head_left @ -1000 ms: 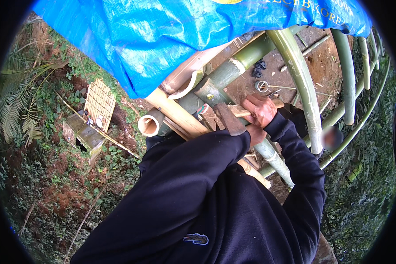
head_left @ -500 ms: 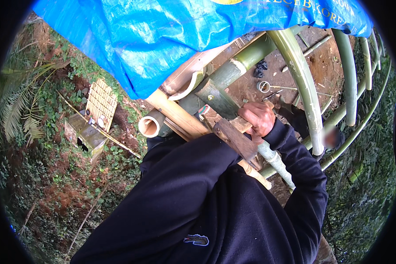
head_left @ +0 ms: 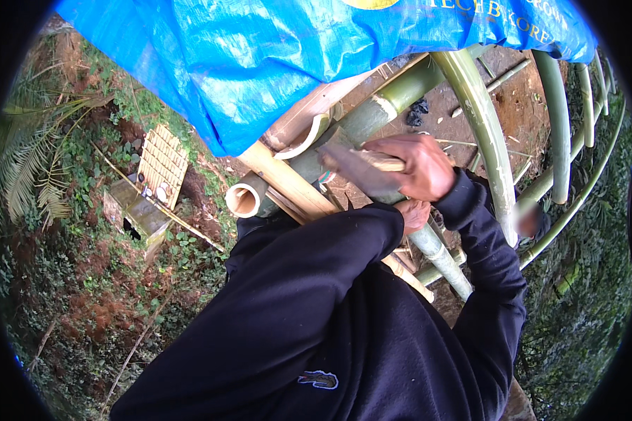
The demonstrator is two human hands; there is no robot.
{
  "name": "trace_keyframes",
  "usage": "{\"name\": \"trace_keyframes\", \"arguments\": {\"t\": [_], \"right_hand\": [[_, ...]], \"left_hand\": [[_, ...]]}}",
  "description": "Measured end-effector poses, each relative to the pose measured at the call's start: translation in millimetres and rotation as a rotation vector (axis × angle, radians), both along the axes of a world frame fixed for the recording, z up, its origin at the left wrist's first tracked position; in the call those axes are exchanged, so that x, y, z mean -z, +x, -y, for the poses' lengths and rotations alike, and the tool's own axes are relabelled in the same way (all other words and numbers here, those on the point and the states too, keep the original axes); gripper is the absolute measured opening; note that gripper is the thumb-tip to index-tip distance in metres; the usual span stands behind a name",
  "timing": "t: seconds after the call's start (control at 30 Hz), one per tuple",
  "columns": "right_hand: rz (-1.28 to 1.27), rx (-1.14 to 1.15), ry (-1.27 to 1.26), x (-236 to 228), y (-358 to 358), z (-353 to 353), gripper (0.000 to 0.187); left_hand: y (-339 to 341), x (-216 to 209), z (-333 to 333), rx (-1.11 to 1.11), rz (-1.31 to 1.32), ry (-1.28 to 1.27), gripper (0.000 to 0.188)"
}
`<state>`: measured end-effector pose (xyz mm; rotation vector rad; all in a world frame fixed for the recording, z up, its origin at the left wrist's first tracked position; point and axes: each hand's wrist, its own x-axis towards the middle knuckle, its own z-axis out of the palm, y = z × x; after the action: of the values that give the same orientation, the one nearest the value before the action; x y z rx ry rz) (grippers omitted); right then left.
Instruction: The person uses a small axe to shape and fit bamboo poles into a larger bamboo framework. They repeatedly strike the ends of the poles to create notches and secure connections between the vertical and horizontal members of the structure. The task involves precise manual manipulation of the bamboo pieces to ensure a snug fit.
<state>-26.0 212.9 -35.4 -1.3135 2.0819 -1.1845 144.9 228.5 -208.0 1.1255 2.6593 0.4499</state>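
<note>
My right hand (head_left: pixel 426 167) is closed round the wooden handle of a machete (head_left: pixel 358 170), whose broad dark blade points left and is a little smeared by motion. Just beneath it, my left hand (head_left: pixel 416 215) is closed at the upper end of a pale green bamboo pole (head_left: pixel 440 261); most of its fingers are hidden. Behind the blade runs a thick green bamboo beam (head_left: pixel 361 121), with a split bamboo piece (head_left: pixel 307 138) beside it. A yellowish bamboo pole (head_left: pixel 288 177) crosses below the blade.
A blue tarp (head_left: pixel 274 63) hangs across the top. Curved bamboo poles (head_left: pixel 479 119) stand out on the right, with a person (head_left: pixel 532 219) beyond them. An open bamboo end (head_left: pixel 244 201) juts out left. Far below lie ground, plants and a slatted panel (head_left: pixel 163 160).
My right hand has risen slightly, and the machete blade has swung up and left, away from over my left hand. My left hand stays by the bamboo pole and shows more.
</note>
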Motion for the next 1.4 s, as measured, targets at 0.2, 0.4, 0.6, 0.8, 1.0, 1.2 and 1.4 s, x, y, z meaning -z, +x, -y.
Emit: {"name": "trace_keyframes", "arguments": {"t": [0.2,0.4,0.6,0.8,1.0,1.2,1.4], "right_hand": [[0.020,-0.160,0.258,23.3,12.1,31.2,0.055],[-0.031,-0.151,0.116,42.8,21.5,37.0,0.041],[-0.053,-0.166,0.073,47.0,27.0,32.0,0.037],[-0.133,-0.180,0.009,57.2,29.9,27.4,0.040],[-0.050,-0.093,0.043,55.9,33.7,16.8,0.039],[0.080,0.069,0.239,8.6,22.8,-20.0,0.033],[-0.058,-0.049,0.177,44.9,33.1,-59.9,0.044]], "left_hand": [[-3.3,-2.1,-4.8,-0.013,-0.001,-0.014,0.028],[-0.8,-2.2,-2.3,-0.018,-0.011,-0.026,0.029],[6.1,-5.7,8.0,-0.008,-0.014,-0.016,0.030],[15.3,-8.1,21.4,-0.039,-0.028,-0.013,0.030],[13.8,-10.6,12.2,-0.022,-0.101,-0.012,0.031],[6.2,-3.6,10.5,-0.023,-0.296,-0.045,0.032],[-3.4,-20.6,6.9,-0.024,-0.148,-0.080,0.034]]}}
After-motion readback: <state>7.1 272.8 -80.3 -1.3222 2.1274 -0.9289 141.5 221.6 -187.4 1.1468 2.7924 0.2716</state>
